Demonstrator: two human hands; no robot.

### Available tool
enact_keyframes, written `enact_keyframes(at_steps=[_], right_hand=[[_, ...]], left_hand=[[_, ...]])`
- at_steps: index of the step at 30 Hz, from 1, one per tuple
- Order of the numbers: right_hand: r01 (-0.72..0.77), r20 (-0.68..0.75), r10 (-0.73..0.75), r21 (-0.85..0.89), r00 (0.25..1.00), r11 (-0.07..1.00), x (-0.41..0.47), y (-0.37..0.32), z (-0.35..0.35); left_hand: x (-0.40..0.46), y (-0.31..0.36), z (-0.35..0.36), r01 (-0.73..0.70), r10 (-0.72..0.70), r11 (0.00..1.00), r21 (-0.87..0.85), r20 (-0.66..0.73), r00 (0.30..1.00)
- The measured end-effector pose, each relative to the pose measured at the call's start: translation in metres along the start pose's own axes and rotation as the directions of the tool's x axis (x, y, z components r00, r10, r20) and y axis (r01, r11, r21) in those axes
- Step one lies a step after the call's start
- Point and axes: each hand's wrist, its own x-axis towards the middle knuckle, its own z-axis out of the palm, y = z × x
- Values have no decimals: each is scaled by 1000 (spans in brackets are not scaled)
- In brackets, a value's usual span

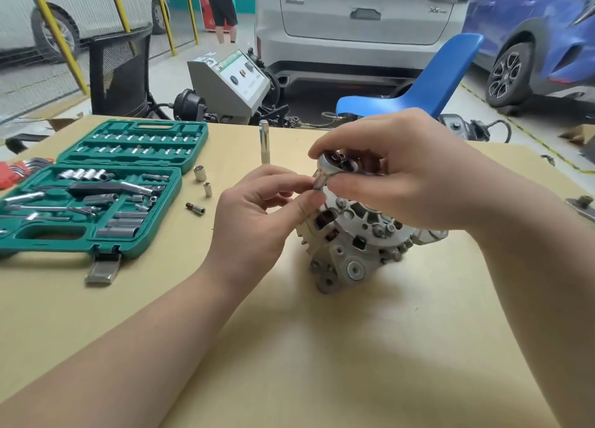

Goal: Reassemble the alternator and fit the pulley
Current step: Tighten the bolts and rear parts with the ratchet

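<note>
Left hand (257,208) pinches chrome socket (319,181) under ratchet head (335,165) — right hand (402,176) grips it — above ribbed alternator (357,244).

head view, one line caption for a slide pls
Right hand holds a ratchet above the alternator while the left hand pinches its socket.

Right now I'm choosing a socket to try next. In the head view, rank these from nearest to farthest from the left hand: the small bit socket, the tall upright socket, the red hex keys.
1. small bit socket, just left of the left hand
2. tall upright socket, behind the hand
3. red hex keys, at the far left edge
</note>
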Motion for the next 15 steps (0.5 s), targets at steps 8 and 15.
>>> enact_keyframes(at_steps=[8,15], right_hand=[[25,50,-22,-80,999,996,0,-1,-2],[39,89,-31,-87,996,995,-1,0,-4]], left_hand=[[-1,1,1,-18,18,999,27,3,1000],[-1,1,3,-27,27,999,44,-19,999]])
